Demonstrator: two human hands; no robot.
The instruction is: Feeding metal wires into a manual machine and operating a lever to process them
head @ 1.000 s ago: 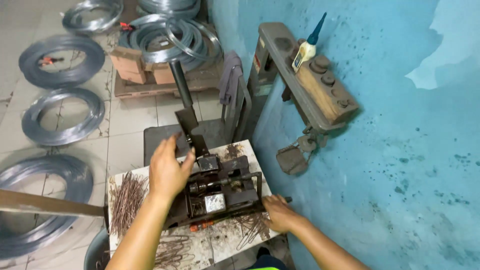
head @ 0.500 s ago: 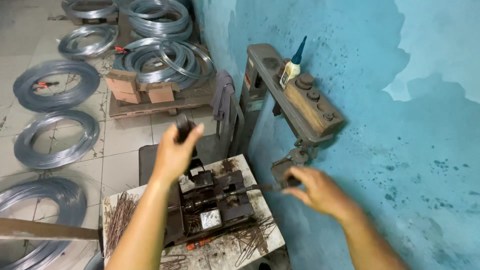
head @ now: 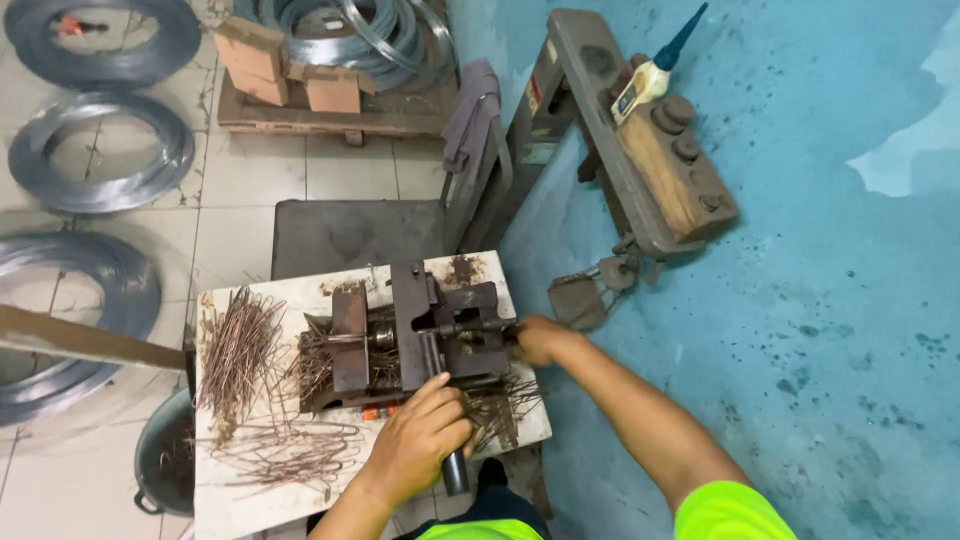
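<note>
A dark metal wire-bending press (head: 420, 340) sits on a small white worktable (head: 250, 480). My left hand (head: 420, 440) grips the press's black lever handle (head: 452, 470), which is pulled down toward me over the table's front edge. My right hand (head: 540, 340) is closed on the side crank rod (head: 470, 326) at the press's right. Thin brown bent wire pieces (head: 235, 350) lie in heaps on the table left of the press, and more (head: 500, 405) lie under its right side.
Coils of grey wire (head: 95, 150) lie on the tiled floor at left, more on a wooden pallet (head: 330, 110) at the back. A grey machine with a wooden block and a glue bottle (head: 650, 75) leans on the blue wall. A dark bucket (head: 165, 470) stands beside the table.
My left hand swung the lever from upright down toward me. My right hand moved in from the air to the crank rod. The view tilted downward.
</note>
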